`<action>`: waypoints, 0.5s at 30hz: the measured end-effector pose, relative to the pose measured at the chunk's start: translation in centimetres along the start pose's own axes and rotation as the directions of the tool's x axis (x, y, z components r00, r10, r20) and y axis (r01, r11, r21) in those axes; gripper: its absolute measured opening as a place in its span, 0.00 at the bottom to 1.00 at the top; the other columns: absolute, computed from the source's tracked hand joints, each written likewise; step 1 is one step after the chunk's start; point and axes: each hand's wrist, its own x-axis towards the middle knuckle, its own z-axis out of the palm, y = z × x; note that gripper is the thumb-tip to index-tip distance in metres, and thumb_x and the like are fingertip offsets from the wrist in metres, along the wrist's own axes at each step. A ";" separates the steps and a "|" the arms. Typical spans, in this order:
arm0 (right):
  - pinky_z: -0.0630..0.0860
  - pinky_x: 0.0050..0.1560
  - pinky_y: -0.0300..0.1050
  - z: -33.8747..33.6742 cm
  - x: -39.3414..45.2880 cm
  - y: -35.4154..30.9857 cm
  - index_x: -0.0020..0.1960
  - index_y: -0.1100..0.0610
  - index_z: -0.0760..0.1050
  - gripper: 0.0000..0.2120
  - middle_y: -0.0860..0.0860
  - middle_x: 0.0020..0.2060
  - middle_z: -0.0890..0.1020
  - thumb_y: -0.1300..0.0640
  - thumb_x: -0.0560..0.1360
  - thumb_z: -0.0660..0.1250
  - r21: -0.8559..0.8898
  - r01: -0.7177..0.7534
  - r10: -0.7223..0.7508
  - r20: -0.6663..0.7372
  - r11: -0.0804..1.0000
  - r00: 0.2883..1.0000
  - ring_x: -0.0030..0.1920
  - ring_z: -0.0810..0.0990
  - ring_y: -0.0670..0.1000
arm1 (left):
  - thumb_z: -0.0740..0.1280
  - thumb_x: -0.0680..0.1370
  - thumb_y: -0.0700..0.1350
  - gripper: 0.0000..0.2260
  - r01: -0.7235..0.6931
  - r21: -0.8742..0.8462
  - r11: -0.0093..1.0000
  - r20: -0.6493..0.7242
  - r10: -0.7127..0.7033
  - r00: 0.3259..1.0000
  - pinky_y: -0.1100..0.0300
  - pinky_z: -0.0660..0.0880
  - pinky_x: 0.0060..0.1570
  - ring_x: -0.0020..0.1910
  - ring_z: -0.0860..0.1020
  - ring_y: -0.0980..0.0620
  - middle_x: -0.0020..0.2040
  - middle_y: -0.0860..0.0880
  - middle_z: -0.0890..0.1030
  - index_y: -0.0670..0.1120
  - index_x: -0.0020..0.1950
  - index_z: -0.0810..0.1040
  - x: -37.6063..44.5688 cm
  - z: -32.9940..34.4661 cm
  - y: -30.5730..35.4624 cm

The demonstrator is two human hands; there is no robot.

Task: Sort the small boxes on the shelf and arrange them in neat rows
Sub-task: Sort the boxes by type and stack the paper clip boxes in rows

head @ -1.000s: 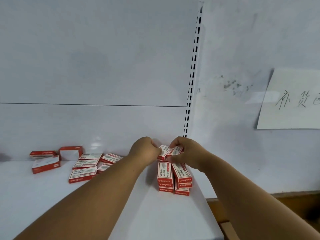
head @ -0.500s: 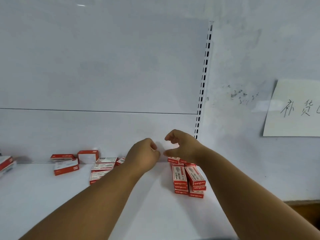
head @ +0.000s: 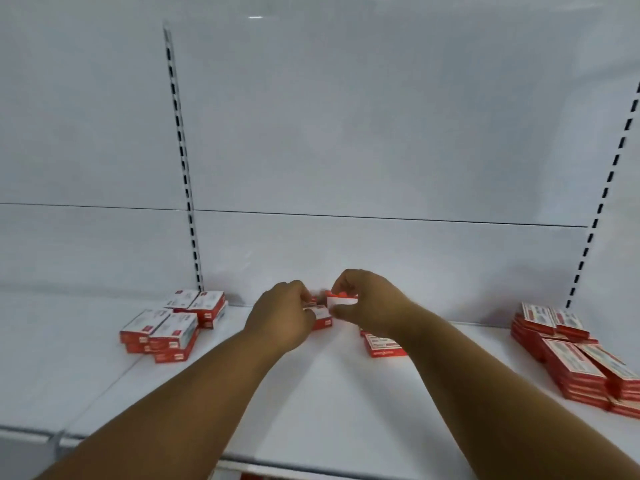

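Gripping loose boxes (head: 320, 315) now, both hands (head: 284, 315) (head: 370, 303); earlier empty above stack.

White back panel (head: 346, 133), black slotted uprights (head: 183, 161), white shelf (head: 329, 393), perhaps soft overhead light

The small boxes (head: 571, 362) are red with white printed tops. The shelf (head: 329, 393) is plain white, and behind it the back panel (head: 346, 133) is white with black-slotted uprights (head: 183, 161).

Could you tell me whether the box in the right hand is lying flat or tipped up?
Tipped up: the box shows its white face forward.
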 end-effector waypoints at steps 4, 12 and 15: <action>0.71 0.50 0.41 3.9 2.2 -1.8 0.53 0.52 0.78 0.08 0.49 0.52 0.78 0.57 0.75 0.69 -0.111 -0.031 0.033 0.017 0.993 0.999 0.53 0.77 0.50 | 0.67 0.76 0.44 0.14 -0.031 0.059 0.998 -0.015 0.032 0.999 0.56 0.75 0.51 0.56 0.77 0.48 0.58 0.48 0.78 0.49 0.62 0.77 1.8 -0.4 -3.8; 0.73 0.57 0.47 4.9 2.1 -0.4 0.58 0.48 0.78 0.11 0.48 0.56 0.80 0.53 0.77 0.64 -0.401 -0.193 0.166 -0.101 0.895 0.981 0.57 0.75 0.52 | 0.65 0.78 0.47 0.21 -0.186 0.228 0.956 0.061 0.176 0.982 0.50 0.71 0.60 0.63 0.73 0.44 0.67 0.48 0.75 0.51 0.71 0.70 4.5 1.6 -6.0; 0.71 0.58 0.48 4.8 1.0 0.9 0.58 0.48 0.77 0.13 0.49 0.56 0.80 0.47 0.76 0.64 -0.448 -0.281 0.239 -0.149 0.849 0.960 0.58 0.74 0.53 | 0.64 0.79 0.47 0.16 -0.193 0.303 0.933 0.032 0.192 0.981 0.51 0.72 0.56 0.60 0.75 0.44 0.63 0.47 0.77 0.50 0.67 0.74 4.7 2.3 -6.4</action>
